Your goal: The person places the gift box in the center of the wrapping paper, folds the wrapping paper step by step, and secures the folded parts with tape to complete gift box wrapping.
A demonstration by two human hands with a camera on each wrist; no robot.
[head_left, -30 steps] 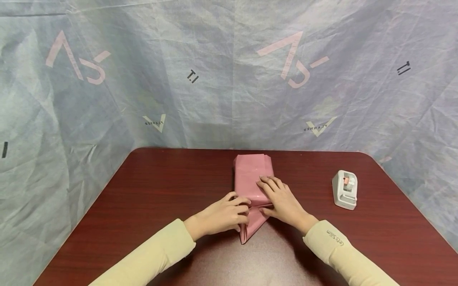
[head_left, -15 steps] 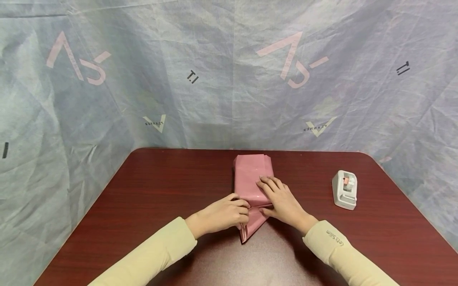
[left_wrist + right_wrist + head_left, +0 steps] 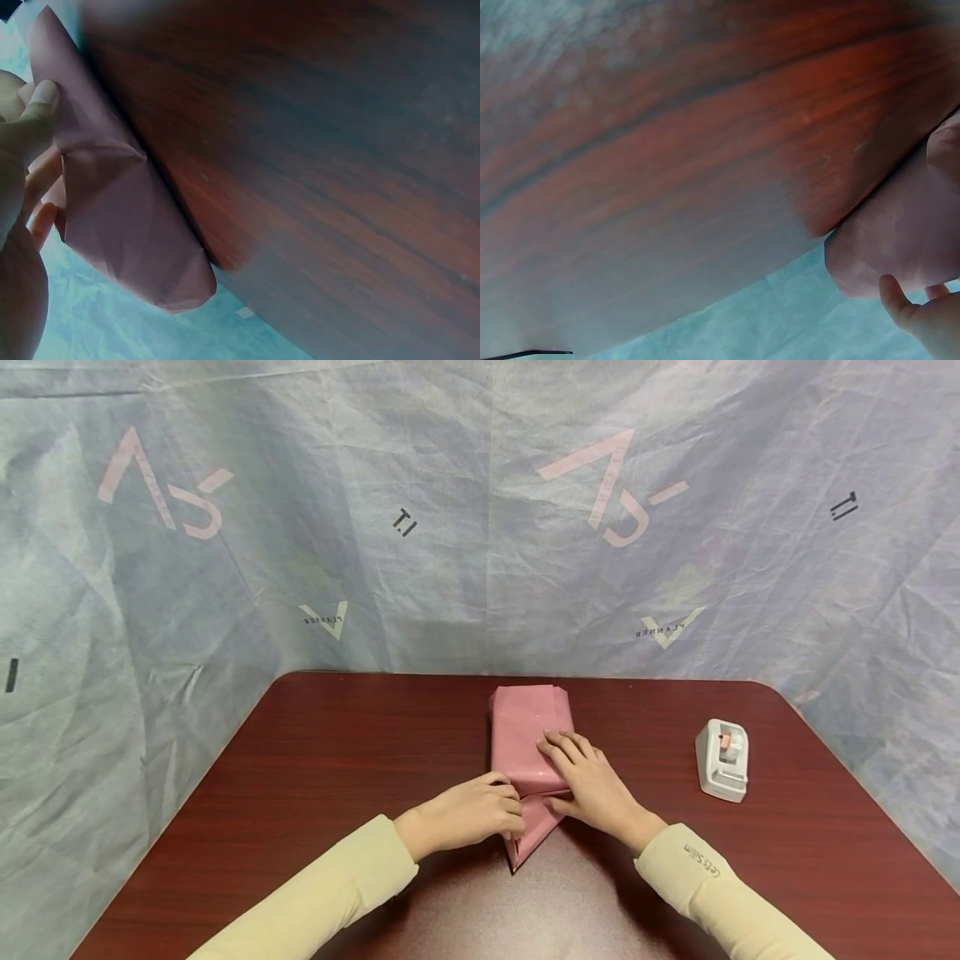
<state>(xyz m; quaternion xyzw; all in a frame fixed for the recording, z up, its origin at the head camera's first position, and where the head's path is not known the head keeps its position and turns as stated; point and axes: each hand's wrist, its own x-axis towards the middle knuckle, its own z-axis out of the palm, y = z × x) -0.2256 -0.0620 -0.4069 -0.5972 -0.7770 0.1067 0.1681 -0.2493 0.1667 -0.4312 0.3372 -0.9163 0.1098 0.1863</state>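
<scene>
A pink paper-wrapped package (image 3: 525, 731) lies on the table, its near end folded into a pointed flap (image 3: 534, 837). At the flap's left edge my left hand (image 3: 471, 812) pinches the paper with bent fingers. In the left wrist view its thumb (image 3: 43, 97) lies against the pink paper (image 3: 112, 202), with other fingers at the package's edge. My right hand (image 3: 596, 785) rests on the package's right side, fingers extended over the top and thumb near the flap's fold. In the right wrist view a fingertip (image 3: 889, 289) shows over the package's edge (image 3: 862, 255).
A white tape dispenser (image 3: 723, 760) stands to the right on the dark red wooden table (image 3: 360, 727). Behind and beside the table hangs a grey-blue printed cloth (image 3: 450, 460).
My left hand's fingers have curled in at the flap's left edge and moved slightly nearer, and the flap's tip has shifted a little right. The right hand has stayed in place.
</scene>
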